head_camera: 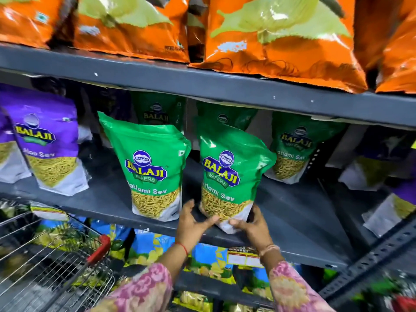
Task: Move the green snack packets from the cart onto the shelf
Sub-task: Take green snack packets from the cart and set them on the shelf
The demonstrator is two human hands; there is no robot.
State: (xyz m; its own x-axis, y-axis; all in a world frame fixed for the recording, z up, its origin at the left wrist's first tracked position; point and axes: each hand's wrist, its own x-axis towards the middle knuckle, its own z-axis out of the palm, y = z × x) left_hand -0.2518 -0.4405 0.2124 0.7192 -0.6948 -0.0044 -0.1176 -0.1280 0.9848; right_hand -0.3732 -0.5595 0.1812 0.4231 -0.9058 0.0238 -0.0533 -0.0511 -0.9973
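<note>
A green snack packet [227, 174] stands upright at the front edge of the grey middle shelf [292, 212]. My left hand [194, 221] touches its lower left corner, thumb against the packet's base. My right hand [252, 226] grips the lower right corner of the same packet. A second green packet [148, 167] stands just to the left on the shelf. Further green packets [295, 147] stand behind and to the right. The wire cart [45, 260] with a red handle is at the lower left; its contents are blurred.
Purple snack packets [47, 143] stand at the shelf's left end, and more [396, 199] at the right. Orange chip bags [281, 37] fill the shelf above. Blue and yellow bags [155, 246] sit on the shelf below. A perforated metal upright [371, 262] runs along the lower right.
</note>
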